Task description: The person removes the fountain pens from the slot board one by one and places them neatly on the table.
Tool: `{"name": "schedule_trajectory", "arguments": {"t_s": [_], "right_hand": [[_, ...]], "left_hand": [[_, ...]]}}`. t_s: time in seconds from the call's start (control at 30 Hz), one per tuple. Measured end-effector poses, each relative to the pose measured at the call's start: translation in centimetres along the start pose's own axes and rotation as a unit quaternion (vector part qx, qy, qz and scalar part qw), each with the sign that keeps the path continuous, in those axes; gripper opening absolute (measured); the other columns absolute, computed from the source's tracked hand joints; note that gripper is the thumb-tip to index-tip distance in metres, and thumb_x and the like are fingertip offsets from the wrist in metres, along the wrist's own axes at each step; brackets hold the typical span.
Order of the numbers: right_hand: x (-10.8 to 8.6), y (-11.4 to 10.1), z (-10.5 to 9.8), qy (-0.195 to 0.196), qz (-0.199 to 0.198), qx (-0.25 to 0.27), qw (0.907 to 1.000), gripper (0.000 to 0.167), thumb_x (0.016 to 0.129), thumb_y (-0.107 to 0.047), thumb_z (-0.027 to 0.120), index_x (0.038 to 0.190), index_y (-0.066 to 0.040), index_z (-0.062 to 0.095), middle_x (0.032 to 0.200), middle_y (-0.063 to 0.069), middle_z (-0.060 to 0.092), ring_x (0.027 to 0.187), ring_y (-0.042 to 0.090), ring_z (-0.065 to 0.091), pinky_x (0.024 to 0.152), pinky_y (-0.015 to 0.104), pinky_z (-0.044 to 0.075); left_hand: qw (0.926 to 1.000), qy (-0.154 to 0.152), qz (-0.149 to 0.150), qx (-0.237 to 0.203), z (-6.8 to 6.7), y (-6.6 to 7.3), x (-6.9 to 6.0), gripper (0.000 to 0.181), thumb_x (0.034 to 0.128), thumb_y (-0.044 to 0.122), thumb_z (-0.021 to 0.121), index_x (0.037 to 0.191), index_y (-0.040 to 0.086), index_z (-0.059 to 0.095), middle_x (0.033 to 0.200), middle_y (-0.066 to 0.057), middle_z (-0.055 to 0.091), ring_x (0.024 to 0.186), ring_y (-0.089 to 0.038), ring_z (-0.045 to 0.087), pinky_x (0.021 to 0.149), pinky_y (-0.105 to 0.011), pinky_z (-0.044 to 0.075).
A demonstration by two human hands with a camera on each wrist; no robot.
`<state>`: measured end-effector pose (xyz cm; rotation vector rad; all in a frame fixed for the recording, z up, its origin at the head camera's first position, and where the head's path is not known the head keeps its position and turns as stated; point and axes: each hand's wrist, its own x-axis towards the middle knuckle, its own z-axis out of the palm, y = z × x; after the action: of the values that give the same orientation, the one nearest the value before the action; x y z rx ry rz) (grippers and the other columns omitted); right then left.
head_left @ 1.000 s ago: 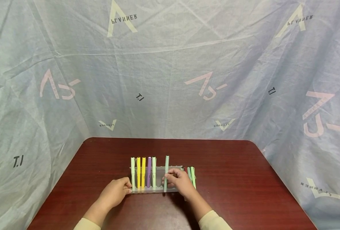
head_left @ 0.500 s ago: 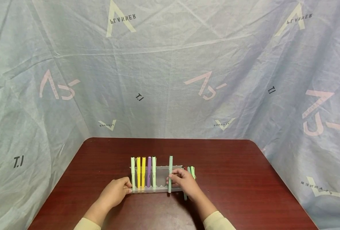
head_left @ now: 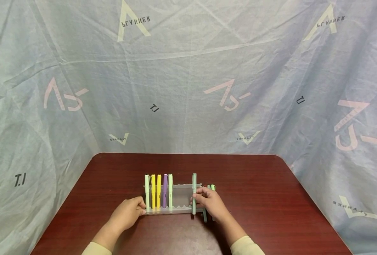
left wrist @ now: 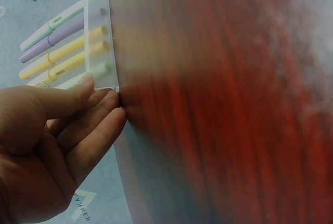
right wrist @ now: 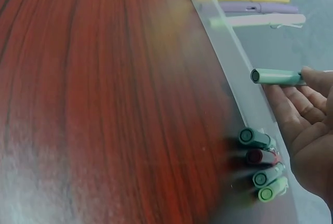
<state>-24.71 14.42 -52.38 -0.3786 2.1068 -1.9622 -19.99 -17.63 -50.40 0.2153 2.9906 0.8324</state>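
My left hand (head_left: 129,212) pinches the left end of a clear pen rack (head_left: 181,197), thumb on top and fingers at its edge. Upright in the rack's left part are a pale green pen (head_left: 147,194), two yellow pens (head_left: 153,193), a purple pen (head_left: 165,191) and another pale green pen (head_left: 170,191). Between thumb and fingers, my right hand (head_left: 213,205) grips a grey-green pen (head_left: 194,182), upright in front of the rack's right part. In the right wrist view that pen's end (right wrist: 268,76) appears apart from the rack's front ledge (right wrist: 237,73).
At the rack's right end lie several more pens, partly hidden by my right hand in the head view: a dark teal pen (right wrist: 256,137), a red pen (right wrist: 264,156) and green ones (right wrist: 273,189). The reddish wooden table (head_left: 255,184) is surrounded by printed grey cloth (head_left: 188,88).
My right hand has moved steadily rightward along the rack with the grey-green pen, kept upright. The left hand stays at the rack's left end, and the standing pens have not moved.
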Motion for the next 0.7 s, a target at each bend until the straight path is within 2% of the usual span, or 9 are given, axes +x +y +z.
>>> {"name": "schedule_trajectory", "arguments": {"t_s": [0.43, 0.7], "right_hand": [[-0.8, -0.3, -2.0, 0.029, 0.007, -0.028, 0.9991, 0.032, 0.097, -0.017, 0.063, 0.112, 0.010, 0.057, 0.105, 0.032, 0.066, 0.095, 0.039, 0.069, 0.078, 0.039, 0.058], [-1.5, -0.4, -5.1, 0.086, 0.036, -0.055, 0.9941, 0.031, 0.096, -0.020, 0.064, 0.111, 0.007, 0.058, 0.096, 0.021, 0.065, 0.078, 0.023, 0.068, 0.070, 0.042, 0.059]], "left_hand": [[1.0000, -0.002, -0.003, -0.001, 0.0, 0.0, 0.0, 0.015, 0.0846, 0.015, 0.075, 0.084, 0.021, 0.061, 0.088, 0.006, 0.073, 0.081, -0.012, 0.067, 0.070, -0.036, 0.052], [1.0000, -0.003, -0.004, 0.001, -0.3, 0.1, -0.1, 0.014, 0.0846, 0.015, 0.075, 0.085, 0.020, 0.062, 0.088, 0.005, 0.073, 0.079, -0.011, 0.066, 0.070, -0.036, 0.051]]}}
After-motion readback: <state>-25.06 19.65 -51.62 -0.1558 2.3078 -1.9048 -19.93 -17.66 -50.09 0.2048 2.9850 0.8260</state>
